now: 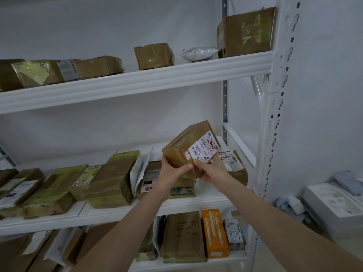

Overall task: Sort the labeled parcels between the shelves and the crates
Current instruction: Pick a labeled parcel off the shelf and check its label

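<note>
both hands are clamping one brown taped parcel [181,148], holding it tilted in the air just above the right end of the middle shelf [208,201]. the left hand [171,170] is curling round its lower left corner and the right hand [211,171] is pinching the lower edge beside it, thumbs nearly touching. a white shipping label [204,149] is facing the camera, showing barcodes, print too fine to read and bold red characters in a red frame. behind the right hand a second labelled parcel [234,160] is lying on the same shelf. left of the hands a flat parcel is showing a black tag [147,181] reading "010". on the lowest shelf an orange carton [215,232] is standing upright beside a small parcel [234,231] with blurred blue handwriting. on the top shelf [137,83] a white padded bag [199,53] is lying between two brown boxes.
</note>
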`<action>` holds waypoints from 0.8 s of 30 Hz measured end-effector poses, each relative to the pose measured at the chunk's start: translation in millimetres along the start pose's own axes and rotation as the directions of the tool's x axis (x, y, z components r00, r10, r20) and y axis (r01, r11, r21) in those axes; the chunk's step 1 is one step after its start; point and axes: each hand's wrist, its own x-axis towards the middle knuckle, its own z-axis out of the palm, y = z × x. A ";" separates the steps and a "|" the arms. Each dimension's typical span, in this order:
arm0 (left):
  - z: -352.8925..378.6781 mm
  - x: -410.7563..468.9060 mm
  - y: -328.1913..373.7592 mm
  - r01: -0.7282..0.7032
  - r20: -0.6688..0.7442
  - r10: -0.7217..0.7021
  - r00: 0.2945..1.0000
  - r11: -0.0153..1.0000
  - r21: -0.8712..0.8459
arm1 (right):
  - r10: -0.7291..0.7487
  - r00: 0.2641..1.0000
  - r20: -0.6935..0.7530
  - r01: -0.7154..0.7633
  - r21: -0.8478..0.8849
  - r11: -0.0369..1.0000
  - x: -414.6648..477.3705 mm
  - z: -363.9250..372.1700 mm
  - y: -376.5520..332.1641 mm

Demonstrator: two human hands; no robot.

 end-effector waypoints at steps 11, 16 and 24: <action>-14.2 15.6 13.8 0.147 -0.053 -0.142 0.988 0.983 0.108 | -0.036 0.978 -0.203 -0.045 -0.378 0.925 1.7 -24.0 -3.6; -29.2 14.3 14.0 0.120 0.010 -0.121 0.993 0.961 -0.251 | 0.052 0.998 -0.032 -0.056 -0.165 0.985 -3.4 -38.9 0.8; -9.4 5.0 3.3 0.111 -0.098 -0.134 0.986 0.971 -0.212 | 0.105 0.992 0.070 -0.093 -0.163 0.982 -7.2 -23.7 15.3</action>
